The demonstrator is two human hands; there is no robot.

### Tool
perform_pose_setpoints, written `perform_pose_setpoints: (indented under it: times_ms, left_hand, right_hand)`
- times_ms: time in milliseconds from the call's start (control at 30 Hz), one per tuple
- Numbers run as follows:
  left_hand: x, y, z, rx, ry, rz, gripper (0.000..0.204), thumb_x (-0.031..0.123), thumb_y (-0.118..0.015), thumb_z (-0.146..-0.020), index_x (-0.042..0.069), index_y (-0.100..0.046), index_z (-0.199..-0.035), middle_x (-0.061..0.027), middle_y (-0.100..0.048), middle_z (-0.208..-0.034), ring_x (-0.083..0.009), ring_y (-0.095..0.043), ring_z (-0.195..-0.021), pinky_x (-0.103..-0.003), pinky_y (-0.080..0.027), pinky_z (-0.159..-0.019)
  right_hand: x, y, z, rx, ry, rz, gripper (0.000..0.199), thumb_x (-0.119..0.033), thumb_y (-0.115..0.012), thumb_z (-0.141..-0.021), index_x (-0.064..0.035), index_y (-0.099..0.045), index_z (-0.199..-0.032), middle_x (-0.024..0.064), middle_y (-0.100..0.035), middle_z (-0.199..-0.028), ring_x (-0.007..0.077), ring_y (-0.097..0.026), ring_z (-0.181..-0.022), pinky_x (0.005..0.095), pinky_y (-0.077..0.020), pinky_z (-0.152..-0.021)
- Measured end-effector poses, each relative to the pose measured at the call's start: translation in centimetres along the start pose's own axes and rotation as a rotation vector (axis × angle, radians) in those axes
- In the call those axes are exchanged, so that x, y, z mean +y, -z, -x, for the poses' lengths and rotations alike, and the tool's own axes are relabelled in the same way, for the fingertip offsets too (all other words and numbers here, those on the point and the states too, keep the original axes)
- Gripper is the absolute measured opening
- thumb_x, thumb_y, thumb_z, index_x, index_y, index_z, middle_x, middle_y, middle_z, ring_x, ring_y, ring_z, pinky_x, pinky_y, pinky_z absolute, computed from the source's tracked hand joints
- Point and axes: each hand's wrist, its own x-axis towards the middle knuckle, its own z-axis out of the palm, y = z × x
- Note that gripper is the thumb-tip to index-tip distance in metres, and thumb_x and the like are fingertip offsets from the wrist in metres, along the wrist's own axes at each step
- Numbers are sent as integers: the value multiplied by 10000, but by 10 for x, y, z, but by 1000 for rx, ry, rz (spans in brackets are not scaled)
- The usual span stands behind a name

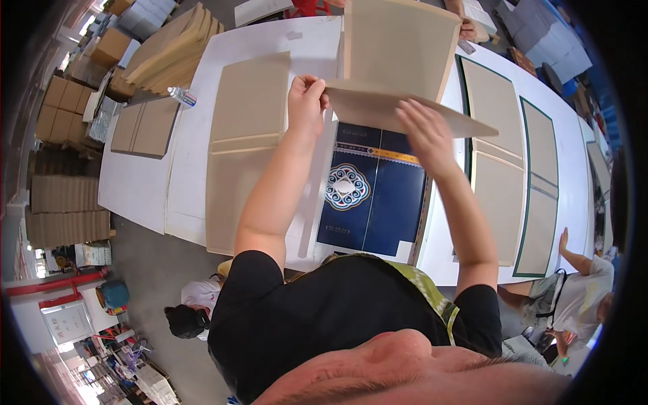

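Observation:
A stiff grey-brown board (pixel 378 108) is raised at a slant over the table, seen nearly edge-on. My left hand (pixel 307 104) is closed round its left end, thumb and fingers pinching the edge. Against the near side of the board lie the stretched fingers of my right hand (pixel 426 135), slightly smeared by motion. Below both hands a dark blue printed sheet or cover (pixel 398 196) lies flat, with a round ornamental medallion and a gold band. Directly behind the slanted board is a second grey-brown board (pixel 401 50), its lower edge hidden.
Jointed boards (pixel 246 162) lie on the white table (pixel 185 182) to the left, and green-edged ones (pixel 540 182) to the right. A small bottle (pixel 182 96) stands at far left beside stacked boards (pixel 175 50). Another person's hand (pixel 468 28) is at the far side; a co-worker (pixel 570 290) is at right.

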Motion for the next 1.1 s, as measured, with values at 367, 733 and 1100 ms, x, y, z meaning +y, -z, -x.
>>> perform_pose_setpoints:
  times_ms: [367, 733, 1100]
  left_hand:
    - [1, 8, -4, -286, -450, -671, 146, 23, -642, -816, 70, -683, -948, -16, -487, -774, -82, -523, -593, -225, -456, -527]
    - [11, 40, -34, -298, -638, -1248, 265, 281, -761, -702, 69, -662, -827, -80, -564, -871, -215, -579, -761, -354, -480, -703]
    - [2, -35, -8, -414, -794, -1451, 145, 219, -711, -675, 110, -640, -739, -61, -610, -756, -287, -574, -824, -403, -445, -738]
  right_hand:
    - [3, -55, -52, 269, -235, 59, 118, -212, -681, -758, -179, -623, -855, -58, -608, -816, 139, -586, -775, 296, -419, -724]
    - [0, -53, -54, 215, -249, 50, 91, -244, -665, -766, -186, -610, -808, -55, -583, -757, 142, -576, -751, 302, -394, -696]
    - [29, -29, -17, 172, -20, 90, 345, -136, -538, -781, -126, -559, -1125, 0, -570, -1038, 165, -546, -1008, 330, -408, -863]
